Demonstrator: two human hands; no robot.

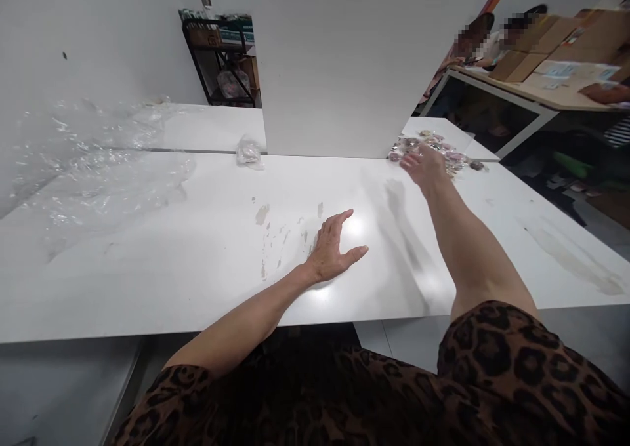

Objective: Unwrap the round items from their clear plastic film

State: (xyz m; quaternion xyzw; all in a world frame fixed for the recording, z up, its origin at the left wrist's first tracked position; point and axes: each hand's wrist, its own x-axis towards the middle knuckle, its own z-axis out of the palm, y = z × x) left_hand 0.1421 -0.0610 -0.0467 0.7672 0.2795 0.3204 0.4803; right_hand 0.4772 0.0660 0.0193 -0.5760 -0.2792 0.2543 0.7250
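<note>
My left hand [331, 248] hovers low over or rests on the middle of the white table [197, 262]; I cannot tell which. Its thumb and fingers are spread, with nothing between them. Out to the right, my right hand [424, 164] reaches to a pile of small plastic-wrapped items [455, 154], pinkish and dark, whose kind I cannot make out. The fingers of that hand stretch apart beside the near left side of the pile and hide part of it. No held thing shows in it.
A tall white panel [335, 65] stands behind the table's middle. Clear plastic bags [98, 170] heap at the left; a small clear bag [250, 152] lies near the panel. Behind are a black shelf [216, 59] and, at right, people by a table with cardboard boxes [581, 39].
</note>
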